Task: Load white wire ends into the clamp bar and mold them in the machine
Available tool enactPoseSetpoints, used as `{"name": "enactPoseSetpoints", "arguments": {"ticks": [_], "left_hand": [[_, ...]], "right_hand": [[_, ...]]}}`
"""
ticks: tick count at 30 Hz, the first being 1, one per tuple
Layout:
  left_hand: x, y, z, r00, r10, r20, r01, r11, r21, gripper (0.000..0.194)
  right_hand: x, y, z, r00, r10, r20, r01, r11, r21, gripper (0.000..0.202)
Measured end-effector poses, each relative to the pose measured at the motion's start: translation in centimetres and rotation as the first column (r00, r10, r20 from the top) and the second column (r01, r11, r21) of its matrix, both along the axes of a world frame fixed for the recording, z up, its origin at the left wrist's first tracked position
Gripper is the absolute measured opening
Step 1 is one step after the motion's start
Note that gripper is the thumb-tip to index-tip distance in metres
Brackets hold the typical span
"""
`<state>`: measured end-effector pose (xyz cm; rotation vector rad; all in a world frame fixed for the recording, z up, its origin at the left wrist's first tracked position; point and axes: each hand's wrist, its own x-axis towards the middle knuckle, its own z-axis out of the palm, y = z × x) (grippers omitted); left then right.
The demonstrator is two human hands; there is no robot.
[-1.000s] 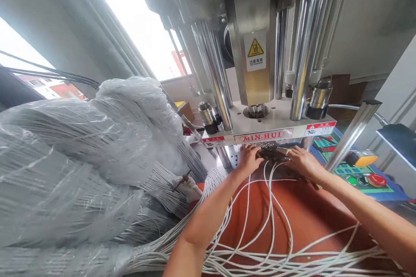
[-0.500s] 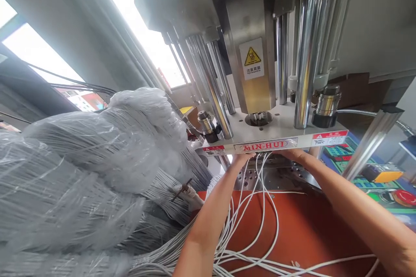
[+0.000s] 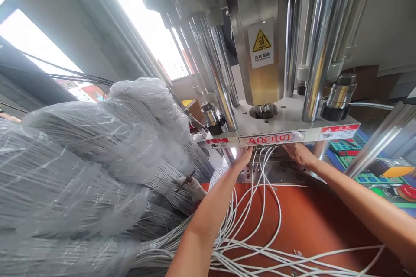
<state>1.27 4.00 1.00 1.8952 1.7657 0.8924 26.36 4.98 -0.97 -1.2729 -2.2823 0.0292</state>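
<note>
Both of my arms reach in under the front plate of a moulding press marked MIN-HUI. My left hand is at the left of the opening, its fingers hidden beneath the plate. On the other side my right hand shows its back and wrist, with the fingertips out of sight under the plate. Several white cables run between the two hands into the press and trail down over the orange-red work surface. What either hand touches under there is hidden.
Plastic-wrapped bundles of grey cable fill the left side. Chrome columns and a nozzle block with a high-temperature label stand above the plate. At right is a control panel with a red emergency button.
The view has shifted, so the press sits a little further right and higher. More of my right hand shows below the plate; it has come slightly outward.
</note>
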Motion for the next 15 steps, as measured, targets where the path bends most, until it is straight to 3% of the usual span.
{"name": "enactPoseSetpoints", "arguments": {"ticks": [4, 8, 12, 15], "left_hand": [[0.2, -1.8, 0.6, 0.999, 0.052, -0.008, -0.052, 0.998, 0.039, 0.027], [1.2, -5.1, 0.1, 0.98, 0.174, -0.101, -0.16, 0.978, 0.135, 0.035], [1.5, -6.7, -1.2, 0.983, 0.151, -0.103, -0.162, 0.98, -0.111, 0.034], [1.1, -6.3, -1.5, 0.988, 0.131, -0.08, -0.141, 0.98, -0.142, 0.012]], "right_hand": [[-3.2, -2.4, 1.4, 0.997, 0.044, 0.064, -0.043, 0.999, -0.004, 0.031], [-6.8, -2.2, 1.7, 0.995, 0.071, 0.064, -0.07, 0.997, -0.029, 0.025], [-8.6, -0.5, 1.3, 0.996, 0.068, 0.055, -0.064, 0.996, -0.062, 0.026], [-8.8, 0.3, 0.9, 0.997, 0.06, 0.053, -0.056, 0.996, -0.07, 0.027]]}}
